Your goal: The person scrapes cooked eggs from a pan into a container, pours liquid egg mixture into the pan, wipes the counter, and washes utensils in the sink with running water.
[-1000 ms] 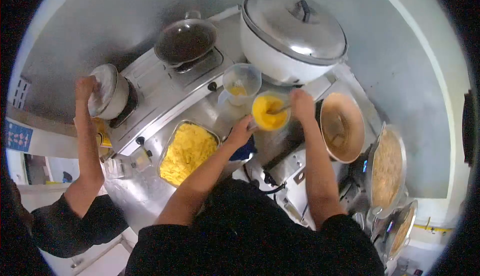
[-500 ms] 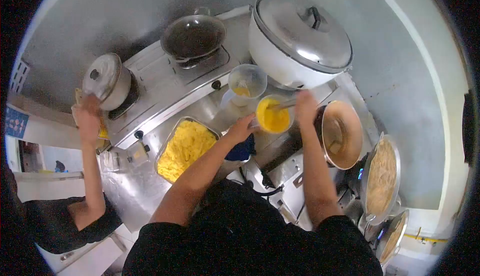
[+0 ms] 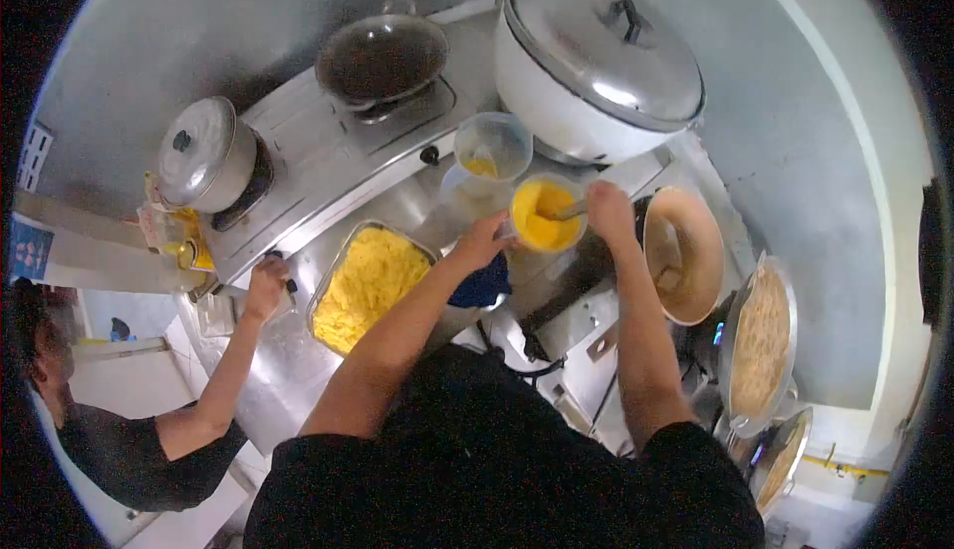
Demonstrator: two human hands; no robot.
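My left hand [image 3: 483, 242] is closed on the side of a clear plastic jug [image 3: 516, 216], where its handle seems to be. Inside the jug is a thick yellow liquid [image 3: 537, 228]. My right hand [image 3: 610, 209] grips a metal utensil [image 3: 574, 210], its far end dipped in the liquid; I cannot make out its head. Just behind the jug stands a larger clear plastic container [image 3: 507, 142] with some yellow at its bottom. Left of my left forearm lies a metal tray [image 3: 311, 313] heaped with yellow scrambled egg-like food [image 3: 368, 286].
A big lidded pot [image 3: 556, 82], a wok [image 3: 383, 60] and a smaller lidded pot [image 3: 204, 161] stand along the back. Right of me are a brownish pan [image 3: 686, 251] and wide pans of food [image 3: 763, 345]. At left, a co-worker's hand [image 3: 266, 289] reaches over the counter.
My right hand has shifted slightly, with the utensil still in the jug. The co-worker's hand has come down from near the small pot to the counter by the stove's front edge.
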